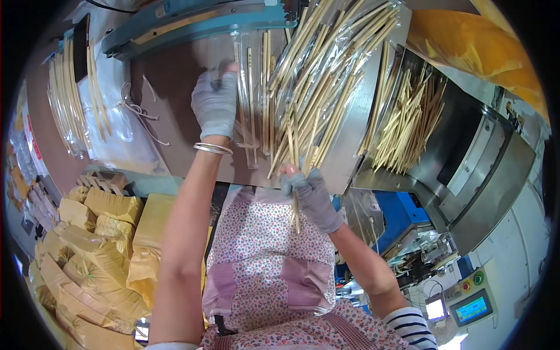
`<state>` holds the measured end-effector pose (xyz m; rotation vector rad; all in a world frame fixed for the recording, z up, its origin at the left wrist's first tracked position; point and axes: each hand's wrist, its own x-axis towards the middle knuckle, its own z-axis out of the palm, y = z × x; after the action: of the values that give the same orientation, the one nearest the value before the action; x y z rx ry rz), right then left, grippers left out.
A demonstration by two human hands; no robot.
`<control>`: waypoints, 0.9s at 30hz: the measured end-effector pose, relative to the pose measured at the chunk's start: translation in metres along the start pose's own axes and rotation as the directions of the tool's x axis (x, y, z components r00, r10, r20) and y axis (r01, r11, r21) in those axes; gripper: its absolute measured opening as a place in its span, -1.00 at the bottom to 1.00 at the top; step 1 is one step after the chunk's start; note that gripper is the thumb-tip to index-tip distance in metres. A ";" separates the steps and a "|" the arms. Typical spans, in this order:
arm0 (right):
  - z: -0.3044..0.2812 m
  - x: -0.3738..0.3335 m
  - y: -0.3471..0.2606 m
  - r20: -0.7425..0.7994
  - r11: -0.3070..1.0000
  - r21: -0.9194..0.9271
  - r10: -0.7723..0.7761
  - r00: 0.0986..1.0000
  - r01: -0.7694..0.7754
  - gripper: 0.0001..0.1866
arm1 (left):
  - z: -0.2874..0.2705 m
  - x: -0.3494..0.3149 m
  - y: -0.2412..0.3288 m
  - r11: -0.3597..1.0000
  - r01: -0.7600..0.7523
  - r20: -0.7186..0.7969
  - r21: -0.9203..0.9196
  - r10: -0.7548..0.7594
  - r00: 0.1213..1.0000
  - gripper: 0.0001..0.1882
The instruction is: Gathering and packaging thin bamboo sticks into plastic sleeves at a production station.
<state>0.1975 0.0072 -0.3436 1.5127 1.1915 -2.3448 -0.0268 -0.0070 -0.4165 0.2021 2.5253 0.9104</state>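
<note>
My left hand, in a grey glove, presses on a clear plastic sleeve with a pair of chopsticks inside, flat on the brown worktop below a blue sealing bar. In a grey glove too, my right hand grips a pair of pale wooden chopsticks at the near edge of the table. Just beyond it lies a heap of wrapped chopsticks in clear sleeves.
A metal chute at right holds loose bare chopsticks. More wrapped chopsticks and clear bags lie at the left. Yellow wrapped bundles are stacked on the floor at lower left. A control panel sits at lower right.
</note>
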 end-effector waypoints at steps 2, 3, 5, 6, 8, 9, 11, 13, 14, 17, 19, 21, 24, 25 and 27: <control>0.000 -0.002 -0.009 0.024 0.990 0.127 0.063 0.998 -0.065 -0.65 | -0.001 0.007 -0.010 0.921 0.264 0.051 -0.286 -0.260 0.964 -0.61; -0.002 -0.002 -0.010 0.026 0.990 0.128 0.060 0.998 -0.063 -0.65 | -0.003 0.009 -0.015 0.922 0.261 0.048 -0.287 -0.258 0.965 -0.61; -0.004 -0.004 -0.011 -0.038 0.994 -0.005 0.113 0.993 -0.113 -0.65 | -0.004 0.011 -0.024 0.885 0.298 0.033 -0.358 -0.307 0.951 -0.62; -0.005 -0.005 -0.009 -0.035 0.994 -0.002 0.110 0.993 -0.110 -0.65 | -0.003 0.010 -0.028 0.887 0.294 0.030 -0.357 -0.304 0.952 -0.62; -0.005 -0.004 -0.001 -0.076 0.997 -0.015 0.078 0.994 -0.079 -0.69 | -0.004 0.006 -0.028 0.912 0.228 0.017 -0.340 -0.237 0.971 -0.64; -0.004 -0.002 0.003 -0.075 0.997 -0.012 0.075 0.994 -0.076 -0.69 | -0.005 0.006 -0.027 0.913 0.224 0.016 -0.340 -0.233 0.972 -0.64; -0.003 0.000 0.008 -0.074 0.851 -0.347 -0.444 0.893 0.394 -0.74 | -0.005 0.004 -0.021 0.936 0.205 0.011 -0.287 -0.210 0.978 -0.62; 0.001 -0.004 0.006 -0.103 0.919 -0.277 -0.320 0.942 0.282 -0.77 | -0.006 0.004 -0.014 0.953 0.206 0.006 -0.224 -0.211 0.978 -0.62; 0.002 -0.005 0.004 -0.123 0.966 -0.203 -0.188 0.974 0.161 -0.79 | -0.006 0.004 -0.012 0.965 0.209 0.001 -0.159 -0.212 0.977 -0.61; 0.003 -0.005 -0.006 -0.076 0.989 -0.148 0.006 0.997 -0.017 -0.80 | -0.005 0.001 0.002 0.994 0.050 0.025 0.095 -0.053 0.998 -0.59; 0.003 -0.005 -0.004 -0.083 0.987 -0.162 -0.003 0.997 -0.011 -0.81 | 0.001 -0.010 0.015 0.986 0.017 0.048 0.168 -0.025 0.999 -0.59; 0.005 -0.004 0.003 -0.085 0.985 -0.173 -0.012 0.996 -0.003 -0.82 | 0.002 -0.012 0.017 0.970 -0.019 0.069 0.242 0.003 0.998 -0.58; 0.009 -0.005 0.012 -0.049 0.930 -0.271 -0.270 0.962 0.248 -0.84 | 0.007 -0.007 0.011 0.843 -0.331 0.071 0.423 0.333 0.940 -0.66; 0.008 -0.004 0.011 -0.034 0.898 -0.355 -0.290 0.956 0.260 -0.84 | 0.007 -0.005 0.009 0.845 -0.331 0.073 0.421 0.332 0.940 -0.66; 0.010 -0.003 0.006 -0.016 0.858 -0.436 -0.309 0.951 0.272 -0.83 | 0.000 -0.001 0.005 0.893 -0.279 0.072 0.352 0.271 0.960 -0.73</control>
<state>0.1947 -0.0040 -0.3422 1.3628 1.9273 -1.9875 -0.0263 -0.0028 -0.4131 0.6964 2.6678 0.5251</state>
